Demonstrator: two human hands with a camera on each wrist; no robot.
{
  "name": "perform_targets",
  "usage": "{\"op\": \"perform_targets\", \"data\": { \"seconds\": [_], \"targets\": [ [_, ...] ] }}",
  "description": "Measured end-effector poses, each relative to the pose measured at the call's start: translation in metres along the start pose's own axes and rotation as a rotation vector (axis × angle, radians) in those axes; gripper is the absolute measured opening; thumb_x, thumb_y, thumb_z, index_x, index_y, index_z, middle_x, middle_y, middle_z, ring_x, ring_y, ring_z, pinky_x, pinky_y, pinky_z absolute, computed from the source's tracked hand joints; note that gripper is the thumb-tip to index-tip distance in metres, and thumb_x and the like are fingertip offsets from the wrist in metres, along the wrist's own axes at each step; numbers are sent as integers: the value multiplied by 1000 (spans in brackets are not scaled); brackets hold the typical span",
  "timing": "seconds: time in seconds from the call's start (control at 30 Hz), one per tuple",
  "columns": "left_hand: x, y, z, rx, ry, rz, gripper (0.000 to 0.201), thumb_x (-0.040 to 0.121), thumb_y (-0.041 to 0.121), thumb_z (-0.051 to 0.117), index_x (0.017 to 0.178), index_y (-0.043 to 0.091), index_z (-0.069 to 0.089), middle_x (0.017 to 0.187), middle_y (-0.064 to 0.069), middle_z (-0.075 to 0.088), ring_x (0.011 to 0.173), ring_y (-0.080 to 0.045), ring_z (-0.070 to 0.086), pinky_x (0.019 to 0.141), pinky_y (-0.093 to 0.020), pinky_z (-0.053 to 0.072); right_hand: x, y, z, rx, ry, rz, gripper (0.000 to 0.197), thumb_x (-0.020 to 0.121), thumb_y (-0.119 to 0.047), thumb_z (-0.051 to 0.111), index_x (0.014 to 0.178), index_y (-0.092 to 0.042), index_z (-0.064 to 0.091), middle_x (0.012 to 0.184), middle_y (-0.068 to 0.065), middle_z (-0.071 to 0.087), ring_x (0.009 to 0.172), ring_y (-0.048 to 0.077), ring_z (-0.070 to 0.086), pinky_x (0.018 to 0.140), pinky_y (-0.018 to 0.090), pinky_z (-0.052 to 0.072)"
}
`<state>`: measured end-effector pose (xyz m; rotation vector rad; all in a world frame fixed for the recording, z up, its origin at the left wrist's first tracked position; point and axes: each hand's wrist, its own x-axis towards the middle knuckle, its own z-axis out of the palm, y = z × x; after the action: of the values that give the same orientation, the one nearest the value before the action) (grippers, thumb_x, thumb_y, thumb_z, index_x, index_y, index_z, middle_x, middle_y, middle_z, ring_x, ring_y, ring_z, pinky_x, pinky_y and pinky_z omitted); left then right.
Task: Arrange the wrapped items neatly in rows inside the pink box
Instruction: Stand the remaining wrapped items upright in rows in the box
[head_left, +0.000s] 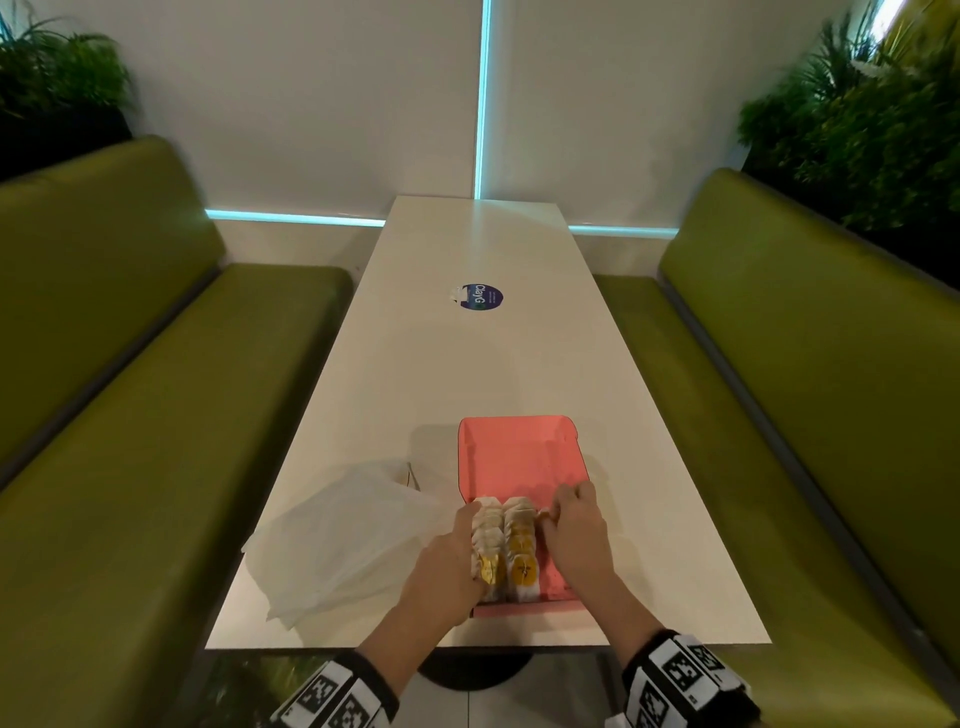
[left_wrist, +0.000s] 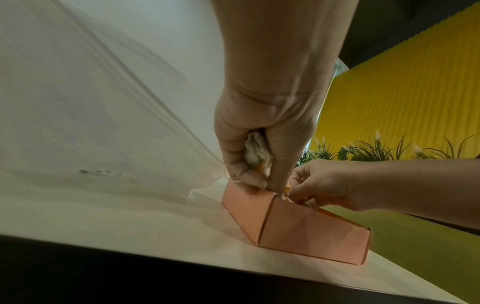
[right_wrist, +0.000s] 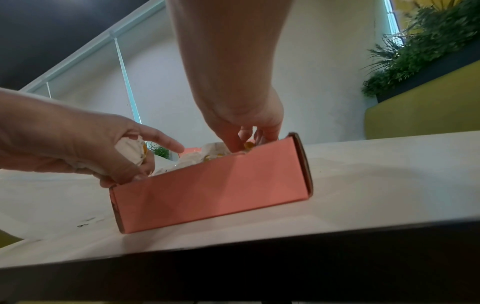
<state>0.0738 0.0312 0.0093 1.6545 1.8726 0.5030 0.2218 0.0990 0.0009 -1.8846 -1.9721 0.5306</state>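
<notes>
A: Big stuff first?

B: White bench (head_left: 467, 364), then the pink box (head_left: 519, 452) at the near edge, long axis running away from the person. Crumpled white paper (head_left: 353, 530) just left of the box.

A: The wrapped items?

B: Two rows of wrapped items (head_left: 506, 545) w/ yellow stickers, packed vs the box's left wall, rows running along the long axis. Far half and right strip of the floor are bare pink.

A: Hands?

B: Left hand (head_left: 447, 566) on the left row, fingers curled round a wrapped bundle, seen in the left wrist view (left_wrist: 255, 152). Right hand (head_left: 574, 530) just right of the 2nd row, fingers bent down into the box, pinching at a wrapper edge, prob. nudging it.

A: So the next move?

B: My guess: empty lane lies under the right hand, so a 3rd row goes there, parallel. Right hand's nearer.
</notes>
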Motion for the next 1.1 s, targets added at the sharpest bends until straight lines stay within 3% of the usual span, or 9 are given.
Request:
{"op": "perform_targets", "data": {
  "seconds": [0.1,0.17,0.3,0.47,0.6,0.77,0.9,1.1],
  "targets": [
    [0,-1,1,-10,-11,-41,52,92,40,53,137,27,30,122,4,58,106,-12,59,94,-23,47,0,0,-1,41,-3,-40,12,90,-11,55,100,-6,60,117,9,45,79,13,47,80,25,47],
    [-1,0,-1,-16,-15,-45,53,92,40,54,137,26,31,121,3,58,106,-12,59,95,-24,48,-1,-1,-4,74,31,-75,16,91,-11,54,103,-6,64,117,7,46,84,10,46,84,21,43],
    [-3,5,-6,-9,-18,-26,58,91,39,55,138,25,25,119,1,59,102,-14,61,90,-25,51,-7,1,-10,91,68,-55,14,91,-12,55,102,-7,63,112,6,50,87,12,49,81,21,43],
    [-6,7,-7,-31,-8,-26,58,91,32,56,139,24,24,121,-1,59,105,-16,59,90,-26,49,-20,3,-10,99,-221,87,5,88,-16,53,86,-15,57,82,-3,54,82,15,53,77,26,46],
    [-7,8,-8,-32,-3,-23,56,91,31,56,138,22,26,121,-2,59,106,-16,59,90,-24,47,-26,-2,-3,234,-320,183,17,86,-18,57,99,-13,64,93,2,65,84,15,60,80,29,53],
    [-3,6,-6,7,-25,-43,56,93,32,54,139,23,25,122,-1,57,105,-13,58,91,-22,46,-31,-16,-1,305,-274,163,28,94,-21,46,118,-14,57,107,4,63,88,14,56,83,27,47],
    [-3,2,-4,-17,-43,-26,63,89,32,61,139,25,24,119,1,57,97,-8,55,85,-17,45,-32,-20,-6,339,-255,146,30,95,-24,47,121,-12,56,115,6,63,86,11,50,87,27,46],
    [0,0,-2,-2,-31,-12,64,89,30,62,139,26,24,122,2,56,106,-12,57,94,-21,46,-31,-21,-6,400,-280,160,31,94,-21,48,123,-12,55,103,2,58,86,11,53,84,27,48]
  ]
}}
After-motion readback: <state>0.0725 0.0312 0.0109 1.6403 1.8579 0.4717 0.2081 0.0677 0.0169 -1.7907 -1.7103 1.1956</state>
